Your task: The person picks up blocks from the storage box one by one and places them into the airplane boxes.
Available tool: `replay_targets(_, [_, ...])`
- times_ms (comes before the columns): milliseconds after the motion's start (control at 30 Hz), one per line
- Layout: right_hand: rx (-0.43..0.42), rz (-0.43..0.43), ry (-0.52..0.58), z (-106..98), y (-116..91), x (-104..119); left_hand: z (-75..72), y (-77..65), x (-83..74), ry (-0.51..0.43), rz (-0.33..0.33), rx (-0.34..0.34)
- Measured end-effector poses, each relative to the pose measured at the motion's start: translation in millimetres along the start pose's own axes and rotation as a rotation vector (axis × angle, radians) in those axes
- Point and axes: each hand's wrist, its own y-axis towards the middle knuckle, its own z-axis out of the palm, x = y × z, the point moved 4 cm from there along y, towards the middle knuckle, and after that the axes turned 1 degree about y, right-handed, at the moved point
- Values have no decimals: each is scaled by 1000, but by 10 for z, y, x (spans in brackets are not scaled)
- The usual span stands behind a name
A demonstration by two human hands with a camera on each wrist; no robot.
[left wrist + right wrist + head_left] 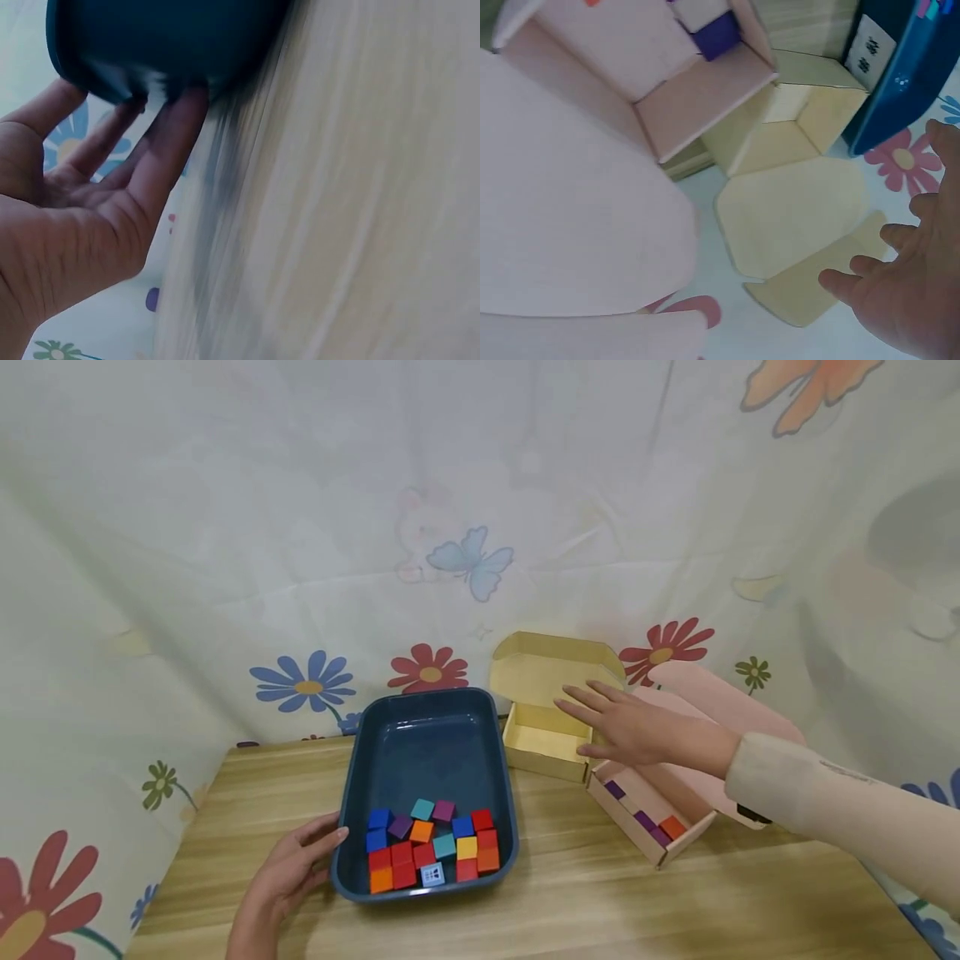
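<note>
My left hand holds the left side of a dark blue tray, its thumb at the rim and fingers against the outer wall in the left wrist view. Several small cubes, red, blue, orange, purple, teal and yellow, lie at the tray's near end, with a patterned light blue cube among them. With fingers spread, my right hand hovers over a yellow box and the back of a pink box. Both lids stand up. Inside the pink box are purple cubes and an orange cube.
Everything stands on a wood-grain table. A white curtain printed with flowers and butterflies hangs behind it and along both sides. The tray stands close to the yellow box's left side; the pink box is angled at its right.
</note>
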Motion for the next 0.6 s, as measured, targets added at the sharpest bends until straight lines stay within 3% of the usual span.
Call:
replay_targets(267, [-27, -44, 12, -77, 253, 186, 108, -79, -65, 74, 39, -32])
replay_targets(467, [23, -50, 21, -39, 459, 295, 180, -124, -110, 118, 102, -61])
replay_targets(600, [45, -67, 39, -9, 592, 387, 224, -156, -93, 92, 137, -105])
